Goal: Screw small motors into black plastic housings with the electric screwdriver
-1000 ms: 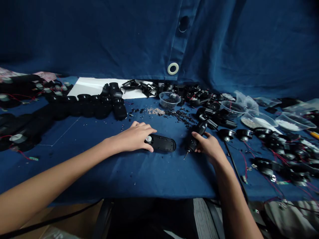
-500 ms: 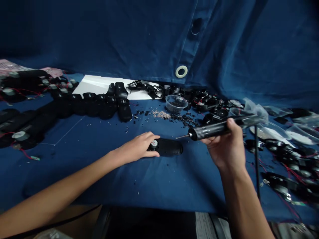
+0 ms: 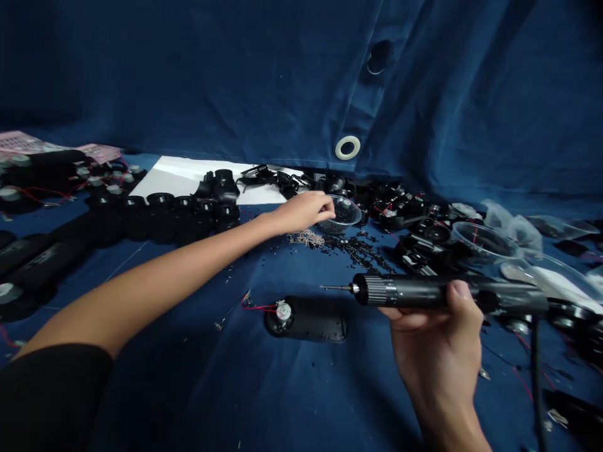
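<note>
The left hand (image 3: pixel 301 212), fingers narrowly bunched (any pinch is hidden), touches the rim of a clear plastic bowl (image 3: pixel 352 210) of black screws (image 3: pixel 332 226). A black oblong housing (image 3: pixel 311 321) lies apart on blue cloth (image 3: pixel 188 383); the right hand (image 3: pixel 436 351) grips an electric screwdriver (image 3: pixel 414 291).

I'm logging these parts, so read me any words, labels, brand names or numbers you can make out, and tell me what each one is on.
No text can be read here.
The black handheld power tool in the right hand: no readable marking shows.
The black oval housing: no readable marking shows.
The pink sheets: marks too small to read.
</note>
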Available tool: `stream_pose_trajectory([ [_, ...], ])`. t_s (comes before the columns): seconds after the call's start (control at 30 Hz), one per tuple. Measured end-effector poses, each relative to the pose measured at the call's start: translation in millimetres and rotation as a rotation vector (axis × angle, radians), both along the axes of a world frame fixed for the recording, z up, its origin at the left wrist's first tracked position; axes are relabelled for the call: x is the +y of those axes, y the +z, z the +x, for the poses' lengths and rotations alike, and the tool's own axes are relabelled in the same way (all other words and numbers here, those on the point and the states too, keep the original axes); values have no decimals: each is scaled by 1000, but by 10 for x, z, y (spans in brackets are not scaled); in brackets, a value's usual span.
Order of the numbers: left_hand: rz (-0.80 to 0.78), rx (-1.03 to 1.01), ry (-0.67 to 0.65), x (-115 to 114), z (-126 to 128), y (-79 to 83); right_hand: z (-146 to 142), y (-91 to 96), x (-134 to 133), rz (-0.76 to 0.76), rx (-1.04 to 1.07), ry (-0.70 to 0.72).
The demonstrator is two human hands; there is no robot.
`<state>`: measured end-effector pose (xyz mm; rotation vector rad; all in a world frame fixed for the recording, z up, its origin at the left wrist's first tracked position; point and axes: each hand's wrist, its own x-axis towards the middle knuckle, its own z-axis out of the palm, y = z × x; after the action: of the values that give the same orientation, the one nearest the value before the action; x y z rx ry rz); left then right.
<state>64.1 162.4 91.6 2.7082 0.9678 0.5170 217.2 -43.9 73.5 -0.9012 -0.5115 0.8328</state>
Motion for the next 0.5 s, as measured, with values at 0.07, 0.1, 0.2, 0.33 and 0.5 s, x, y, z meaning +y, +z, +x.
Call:
stream_pose_trajectory([
  [0.07,-59,114,-13,367,337,-7,16,-16,23,-23,19,-24],
  [0.1,-93,176,-15,516,484,-27,28,-24,38,-35,26,-30],
  [0.2,-166,320,-3,801,788,-116,68,-49,85,-67,26,-39],
  [0.33,-189,385,20,901,904,-214,111,-82,118,-68,21,-36],
  [0.5,-167,327,34,879,846,-268,112,-121,130,-54,34,-6],
])
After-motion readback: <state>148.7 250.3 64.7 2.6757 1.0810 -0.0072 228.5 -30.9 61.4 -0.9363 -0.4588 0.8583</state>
